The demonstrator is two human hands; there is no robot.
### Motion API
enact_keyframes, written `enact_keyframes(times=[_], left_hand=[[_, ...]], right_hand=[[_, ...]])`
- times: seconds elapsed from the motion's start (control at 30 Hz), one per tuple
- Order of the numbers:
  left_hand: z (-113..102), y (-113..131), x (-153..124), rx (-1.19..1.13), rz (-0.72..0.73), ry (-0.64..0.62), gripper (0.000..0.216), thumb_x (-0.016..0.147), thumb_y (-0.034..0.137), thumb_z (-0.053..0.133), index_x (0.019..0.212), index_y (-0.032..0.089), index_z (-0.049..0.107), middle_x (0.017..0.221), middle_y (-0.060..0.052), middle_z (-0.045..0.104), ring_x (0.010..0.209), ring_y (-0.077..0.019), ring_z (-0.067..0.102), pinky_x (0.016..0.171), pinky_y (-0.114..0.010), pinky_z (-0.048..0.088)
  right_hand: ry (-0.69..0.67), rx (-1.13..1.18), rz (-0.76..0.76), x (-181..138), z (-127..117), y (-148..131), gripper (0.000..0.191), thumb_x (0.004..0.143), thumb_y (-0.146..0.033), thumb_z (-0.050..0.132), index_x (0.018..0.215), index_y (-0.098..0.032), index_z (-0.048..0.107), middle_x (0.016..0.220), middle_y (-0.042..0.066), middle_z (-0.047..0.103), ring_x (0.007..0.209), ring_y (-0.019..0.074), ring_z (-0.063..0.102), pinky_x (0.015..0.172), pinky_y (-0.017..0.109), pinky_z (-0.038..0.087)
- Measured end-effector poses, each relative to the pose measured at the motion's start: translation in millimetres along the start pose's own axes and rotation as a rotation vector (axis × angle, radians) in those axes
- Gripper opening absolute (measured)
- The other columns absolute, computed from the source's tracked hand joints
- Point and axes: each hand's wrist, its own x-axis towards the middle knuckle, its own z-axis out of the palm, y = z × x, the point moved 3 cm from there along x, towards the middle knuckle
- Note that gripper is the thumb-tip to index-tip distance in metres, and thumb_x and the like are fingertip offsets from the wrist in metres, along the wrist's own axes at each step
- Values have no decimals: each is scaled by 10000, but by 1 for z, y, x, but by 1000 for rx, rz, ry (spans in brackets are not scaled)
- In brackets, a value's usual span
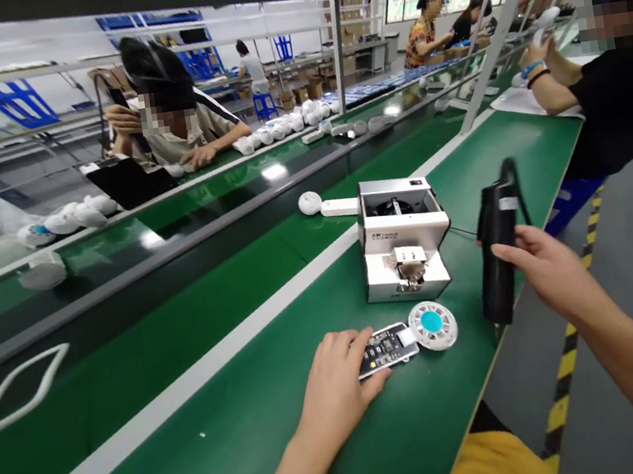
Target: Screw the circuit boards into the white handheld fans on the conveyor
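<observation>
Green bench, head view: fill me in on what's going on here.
A person works at a green bench. Their left hand rests on an open handset with its circuit board showing; a round white head with a blue centre sits at its end. Their right hand holds a black driver upright beside a white screw feeder. A closed white unit lies behind the feeder. Other people work across the conveyor and to the right.

Your left hand (338, 391) rests on a bare circuit board (384, 348) with a white plastic fan head (433, 325) at its three o'clock. Your right hand (545, 268) touches a matt black plastic screwdriver (498, 251). The green bench mat (215, 439) looks smooth and faintly glossy.
</observation>
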Motion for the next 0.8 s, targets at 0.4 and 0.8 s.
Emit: enact_keyframes(times=[0.4,0.8], left_hand=[[4,-5,1,-83,53,36,476,868,369,688,1286,198,539,1154,-78,613,1031,-255,551,881,-400,518],[4,-2,14,-103,67,-19,500,856,363,705,1291,187,535,1176,-85,604,1051,-264,541,903,-405,507]], right_hand=[[-127,478,-353,-43,9,-48,380,643,-227,820,980,-258,648,741,6,563,675,220,571,666,419,525],[29,519,-219,-39,18,-94,415,742,-161,793,1100,-211,588,675,-9,631,564,179,585,583,340,509]])
